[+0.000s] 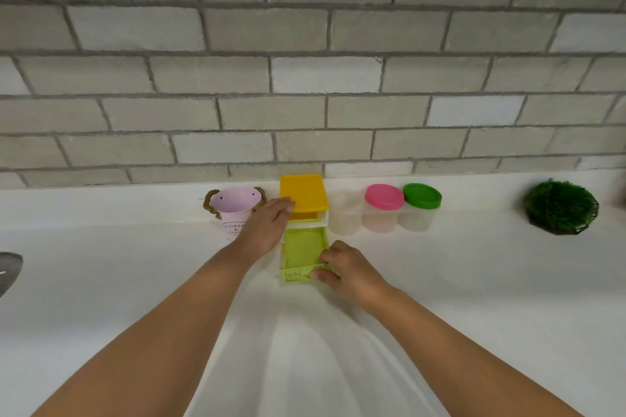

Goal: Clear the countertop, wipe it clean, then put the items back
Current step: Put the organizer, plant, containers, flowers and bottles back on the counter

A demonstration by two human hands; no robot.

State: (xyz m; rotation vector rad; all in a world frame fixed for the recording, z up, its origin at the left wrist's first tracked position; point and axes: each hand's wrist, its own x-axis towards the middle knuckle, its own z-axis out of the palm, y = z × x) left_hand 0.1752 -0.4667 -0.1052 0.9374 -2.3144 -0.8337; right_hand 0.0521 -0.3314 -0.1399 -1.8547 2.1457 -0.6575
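Mini drawer unit (304, 195), yellow top | left hand (267, 227) flat against its side | right hand (342, 269) pinching pulled-out green drawer (305, 252), empty | pink bucket (233, 210) beyond left hand | lidded jars (384, 210) beyond right hand

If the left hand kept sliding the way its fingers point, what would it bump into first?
The left hand points up and to the right, toward the wall. Its fingertips already look to be at the yellow top of the little drawer unit, so it would likely meet that first. Depth is hard to judge from this one view.
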